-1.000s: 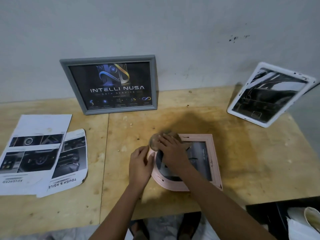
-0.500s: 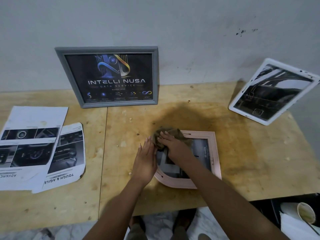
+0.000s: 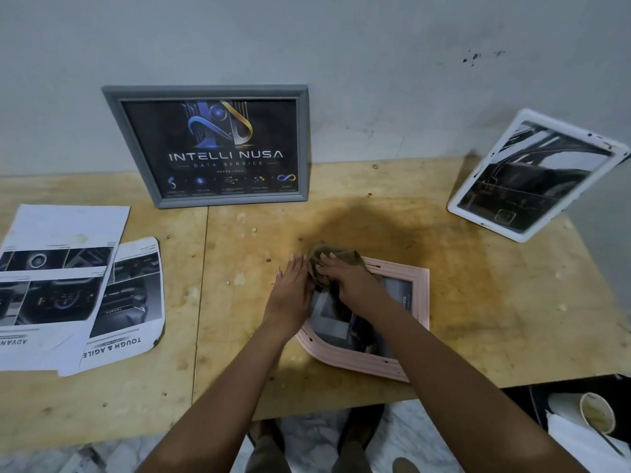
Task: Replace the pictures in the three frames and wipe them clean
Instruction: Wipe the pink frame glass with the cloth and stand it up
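Two hands at work on the pink frame [image 3: 422, 298], which lies flat on the plywood table [image 3: 505, 302], slightly right of centre and close to the near edge.

Left hand [image 3: 292, 291]: fingers straight and together, palm down, resting on the frame's left edge.

Right hand [image 3: 346, 279]: fingers curved over a bunched brown cloth [image 3: 338, 256], holding it down on the frame's far-left corner. Thumb hidden. The two hands almost touch.

The picture in the pink frame is dark with grey blocks, and the right forearm crosses over much of it.

Grey frame [image 3: 205, 91]: far side, left of centre, upright and leaning on the wall. It holds a dark print reading INTELLI NUSA.

White frame [image 3: 485, 224]: far right, tilted back and holding a dark picture. What props it, I cannot tell.

Two printed sheets lie at the left, well apart from the hands. The large sheet [image 3: 58, 230] overlaps the smaller sheet [image 3: 136, 302], which is headed TOUGH & AGILE.

Paper cup [image 3: 596, 413]: below the table's near-right corner.
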A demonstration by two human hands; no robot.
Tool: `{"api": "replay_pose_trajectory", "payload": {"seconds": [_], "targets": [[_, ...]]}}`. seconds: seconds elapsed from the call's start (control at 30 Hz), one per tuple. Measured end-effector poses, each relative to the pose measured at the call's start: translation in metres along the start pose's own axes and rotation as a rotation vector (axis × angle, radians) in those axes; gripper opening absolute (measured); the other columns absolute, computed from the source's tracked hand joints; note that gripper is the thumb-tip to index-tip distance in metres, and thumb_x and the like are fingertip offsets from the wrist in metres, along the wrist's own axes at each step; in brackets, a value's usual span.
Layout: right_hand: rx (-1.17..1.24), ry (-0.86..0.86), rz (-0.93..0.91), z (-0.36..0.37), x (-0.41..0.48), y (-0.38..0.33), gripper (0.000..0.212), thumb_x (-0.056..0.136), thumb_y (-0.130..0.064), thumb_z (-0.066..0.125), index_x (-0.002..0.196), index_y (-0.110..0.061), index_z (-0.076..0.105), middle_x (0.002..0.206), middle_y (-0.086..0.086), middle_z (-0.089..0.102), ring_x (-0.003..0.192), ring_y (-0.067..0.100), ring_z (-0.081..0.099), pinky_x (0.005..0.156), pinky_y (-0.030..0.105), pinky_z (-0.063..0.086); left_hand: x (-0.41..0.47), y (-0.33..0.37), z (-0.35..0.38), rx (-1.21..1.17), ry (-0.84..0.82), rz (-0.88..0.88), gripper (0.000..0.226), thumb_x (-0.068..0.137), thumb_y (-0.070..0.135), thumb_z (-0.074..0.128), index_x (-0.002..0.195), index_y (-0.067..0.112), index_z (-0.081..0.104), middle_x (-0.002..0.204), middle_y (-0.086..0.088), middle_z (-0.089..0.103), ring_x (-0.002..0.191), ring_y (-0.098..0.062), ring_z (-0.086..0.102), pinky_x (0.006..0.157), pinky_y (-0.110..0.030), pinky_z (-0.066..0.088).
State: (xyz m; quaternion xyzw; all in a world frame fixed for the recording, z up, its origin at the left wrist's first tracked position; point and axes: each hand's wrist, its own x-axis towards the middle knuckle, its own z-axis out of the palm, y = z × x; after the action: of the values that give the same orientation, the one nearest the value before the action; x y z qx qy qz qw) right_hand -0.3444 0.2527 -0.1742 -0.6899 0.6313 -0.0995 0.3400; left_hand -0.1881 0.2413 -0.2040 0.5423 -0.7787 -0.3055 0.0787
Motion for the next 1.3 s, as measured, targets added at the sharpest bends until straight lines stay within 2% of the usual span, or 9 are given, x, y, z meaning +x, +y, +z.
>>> {"api": "replay_pose_trajectory", "payload": {"seconds": [0.13,0.27,0.37,0.57,0.93,1.1,1.2,1.3], "targets": [[-0.026,-0.006,-0.005,-0.003,-0.002,-0.002,0.068,0.080,0.015,0.043,0.139,-0.020,0.044,0.153,-0.004,0.026,0.143,0.010,0.017,0.117,0.024,0.010,0.000,0.005,0.010,-0.092,0.035,-0.024,0.055,0.097,0.005,0.034,0.148,0.004,0.011,0.157,-0.008,0.009,0.146,-0.021,0.000,0.115,-0.032,-0.003],[-0.142,0.067,0.001,-0.009,-0.011,0.000,0.063,0.085,0.008,0.041,0.142,-0.019,0.040,0.154,-0.003,0.023,0.143,0.009,0.016,0.114,0.021,0.004,0.001,0.009,0.015,-0.064,0.065,-0.054,0.066,0.089,-0.005,0.037,0.148,0.004,0.008,0.157,-0.008,0.008,0.146,-0.023,-0.003,0.115,-0.034,-0.004],[-0.175,0.096,0.035,-0.015,-0.022,0.013,0.057,0.089,0.004,0.040,0.141,-0.017,0.039,0.155,-0.001,0.023,0.144,0.011,0.016,0.112,0.018,0.002,0.002,0.008,0.020,-0.012,0.089,-0.059,0.066,0.090,-0.003,0.037,0.149,0.005,0.007,0.157,-0.009,0.007,0.146,-0.024,-0.002,0.116,-0.035,-0.003],[-0.198,0.119,0.080,-0.023,-0.037,0.023,0.056,0.084,0.005,0.044,0.138,-0.012,0.045,0.150,0.002,0.034,0.141,0.012,0.025,0.112,0.019,0.012,0.002,0.008,0.023,-0.021,0.114,-0.059,0.062,0.093,0.000,0.035,0.148,0.004,0.010,0.157,-0.009,0.010,0.146,-0.023,0.000,0.116,-0.035,-0.004],[-0.201,0.105,0.208,-0.032,-0.053,0.037,0.057,0.085,0.005,0.043,0.139,-0.014,0.042,0.149,0.001,0.037,0.138,0.011,0.030,0.109,0.017,0.018,0.002,0.010,0.022,-0.035,0.109,-0.087,0.057,0.096,0.003,0.033,0.149,0.006,0.010,0.157,-0.009,0.009,0.146,-0.023,-0.001,0.116,-0.037,-0.005],[-0.272,0.117,0.308,-0.047,-0.078,0.045,0.054,0.088,0.000,0.044,0.138,-0.018,0.045,0.149,-0.002,0.038,0.136,0.012,0.033,0.102,0.019,0.026,0.002,0.011,0.020,-0.027,0.116,-0.094,0.060,0.094,0.002,0.037,0.148,0.006,0.011,0.157,-0.009,0.011,0.146,-0.024,0.000,0.116,-0.038,-0.003],[-0.308,0.102,0.469,-0.061,-0.093,0.051,0.045,0.090,-0.008,0.042,0.130,-0.026,0.053,0.133,0.002,0.054,0.116,0.022,0.053,0.088,0.028,0.042,0.002,0.012,0.019,-0.042,0.117,-0.097,0.059,0.095,0.002,0.038,0.148,0.006,0.014,0.157,-0.010,0.014,0.146,-0.024,0.002,0.116,-0.040,-0.002],[-0.065,0.121,0.582,-0.078,-0.095,0.059,0.041,0.084,-0.004,0.045,0.115,-0.024,0.065,0.112,0.006,0.062,0.094,0.026,0.059,0.075,0.032,0.049,0.002,0.014,0.018,-0.044,0.116,-0.105,0.060,0.094,0.003,0.040,0.148,0.006,0.014,0.156,-0.010,0.014,0.146,-0.025,0.002,0.116,-0.042,-0.001]]}}
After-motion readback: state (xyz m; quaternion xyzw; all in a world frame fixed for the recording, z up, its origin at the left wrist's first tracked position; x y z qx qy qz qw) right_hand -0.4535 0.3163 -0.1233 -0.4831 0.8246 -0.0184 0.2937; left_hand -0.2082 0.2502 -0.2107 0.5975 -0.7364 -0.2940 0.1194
